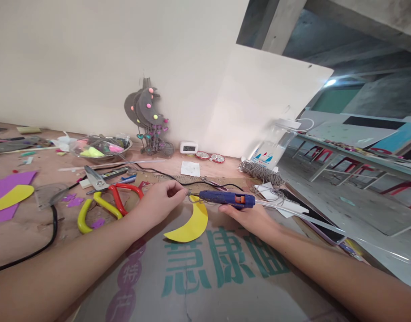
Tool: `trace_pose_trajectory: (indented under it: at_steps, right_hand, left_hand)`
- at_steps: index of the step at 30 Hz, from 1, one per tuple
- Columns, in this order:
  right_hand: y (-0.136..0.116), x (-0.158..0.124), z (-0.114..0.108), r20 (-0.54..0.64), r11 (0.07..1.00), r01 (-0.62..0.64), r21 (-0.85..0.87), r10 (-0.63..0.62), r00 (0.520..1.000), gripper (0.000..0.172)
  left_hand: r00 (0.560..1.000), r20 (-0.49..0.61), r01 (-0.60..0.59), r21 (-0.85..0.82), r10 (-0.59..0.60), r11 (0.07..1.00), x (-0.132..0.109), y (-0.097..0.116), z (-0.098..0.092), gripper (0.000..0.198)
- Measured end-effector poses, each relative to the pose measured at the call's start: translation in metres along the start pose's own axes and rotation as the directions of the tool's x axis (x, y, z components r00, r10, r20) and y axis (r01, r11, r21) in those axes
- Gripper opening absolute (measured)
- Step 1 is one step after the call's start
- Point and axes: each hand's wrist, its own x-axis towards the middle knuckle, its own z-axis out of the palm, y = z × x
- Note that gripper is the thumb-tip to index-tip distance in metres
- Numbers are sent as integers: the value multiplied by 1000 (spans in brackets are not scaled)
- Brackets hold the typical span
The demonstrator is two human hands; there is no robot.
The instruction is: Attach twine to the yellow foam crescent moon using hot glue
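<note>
One head-worn view looks forward and down, close over the cluttered brown desk (20, 235), toward the pale wall (91, 53) across the upper left.

Likely craft workshop: glue gun (225, 199), scissors (115, 202)

The yellow crescent of foam sheet (190, 223) lies on the printed cardboard sheet (225, 277). The left grip (160, 201) is at its 10 o'clock. The right grip (250, 217), at its 3 o'clock, holds the blue plastic glue gun (225, 199), nozzle by the crescent's upper tip. Red-handled metal scissors (125, 194) lie at the left grip's 9 o'clock.
</note>
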Motion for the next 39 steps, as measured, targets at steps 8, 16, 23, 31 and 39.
trace_pose_trajectory:
  at_steps: [8, 16, 23, 31, 39]
  right_hand:
    - [4, 0, 1, 5, 1000, -1, 13, 1, 1000, 31]
    - [5, 1, 1, 5, 1000, -9, -4, 9, 1000, 29]
    - [0, 2, -1, 7, 1000, 28, -14, -28, 1000, 30]
    - [5, 8, -10, 112, 984, 156, 87, -165, 980, 45]
    - [-6, 11, -18, 81, 872, 209, 444, -271, 959, 43]
  left_hand:
    - [1000, 1, -10, -1, 10, 1000, 0, 0, 0, 26]
    - [1000, 0, -22, 27, 22, 999, 0, -1, 0, 26]
    - [1000, 6, -22, 9, 22, 1000, 0, -2, 0, 26]
    - [1000, -19, 2, -21, -3, 1000, 0, -1, 0, 28]
    - [1000, -5, -3, -52, 3, 999, -1, 1, 0, 27]
